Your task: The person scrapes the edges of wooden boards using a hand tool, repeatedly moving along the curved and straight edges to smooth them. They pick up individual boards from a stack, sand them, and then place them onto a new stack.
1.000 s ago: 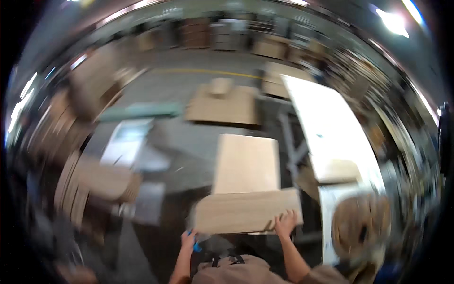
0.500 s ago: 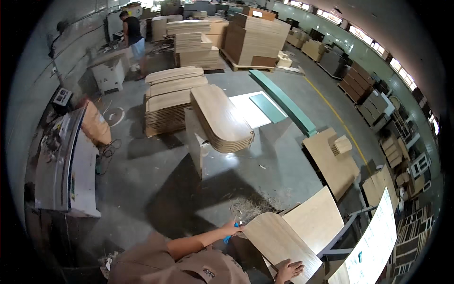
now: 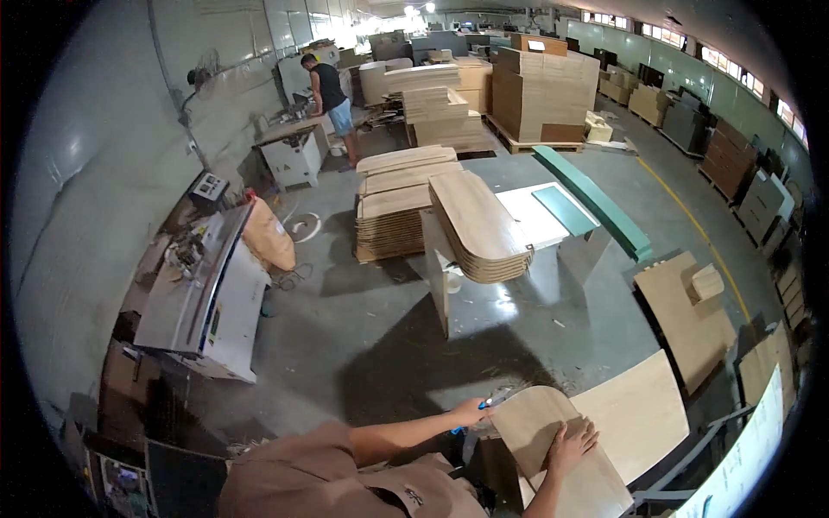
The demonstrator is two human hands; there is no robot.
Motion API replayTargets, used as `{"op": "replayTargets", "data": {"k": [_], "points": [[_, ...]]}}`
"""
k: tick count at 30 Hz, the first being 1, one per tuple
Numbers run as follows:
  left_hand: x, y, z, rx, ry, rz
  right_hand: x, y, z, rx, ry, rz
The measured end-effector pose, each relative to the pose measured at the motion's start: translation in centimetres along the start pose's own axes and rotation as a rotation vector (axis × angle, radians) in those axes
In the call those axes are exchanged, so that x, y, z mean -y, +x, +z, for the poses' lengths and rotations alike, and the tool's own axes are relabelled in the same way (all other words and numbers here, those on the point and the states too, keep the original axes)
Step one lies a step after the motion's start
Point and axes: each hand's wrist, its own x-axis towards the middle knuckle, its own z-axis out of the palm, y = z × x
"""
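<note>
A wood-grain panel [image 3: 537,416] with a rounded end lies in front of me, overlapping a paler wooden board [image 3: 643,414]. My right hand [image 3: 572,445] rests flat on the panel's upper face, fingers stretched out, near its middle. At the panel's rounded left edge, my left hand [image 3: 470,413] is closed around a small tool with a blue handle [image 3: 484,405]. The tool's working end is too small to make out.
A stack of rounded panels [image 3: 484,229] sits on a white table [image 3: 527,203] ahead, beside another panel stack [image 3: 404,203]. A long green board [image 3: 591,200] lies to the right. A white machine [image 3: 207,293] stands at left. Farther back, a person [image 3: 332,102] bends over a bench.
My view has turned left, so the surroundings sit farther right. My right hand has slid up the panel toward its rounded end. My left hand stays at the edge with the blue-handled tool.
</note>
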Motion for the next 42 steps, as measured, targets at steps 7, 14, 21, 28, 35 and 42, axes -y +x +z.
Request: {"op": "replayTargets", "data": {"k": [7, 14, 21, 28, 35, 42], "points": [[1.1, -4.3, 0.9, 0.038, -0.004, -0.088, 0.0, -1.3, -0.6, 0.060, 0.051, 0.010], [4.0, -7.7, -1.2, -0.253, 0.212, 0.164, -0.6, -1.8, -0.2, 0.032, 0.023, -0.068], [2.1, -12.4, -3.6, -0.200, 0.338, 0.313, -1.2, -1.3, 1.6, 0.005, 0.022, -0.064], [2.0, -15.8, -1.4, -0.226, 0.721, 0.351, 0.4, -1.6, 0.9, 0.101, -0.048, -0.071], [2.8, -15.6, -0.5, -0.268, 0.814, 0.414, 2.5, -1.9, 3.8, 0.006, -0.029, -0.004], [3.3, -15.8, 0.3, -0.227, 0.819, 0.370, 4.3, -2.1, 1.4, 0.028, -0.056, 0.004]]}}
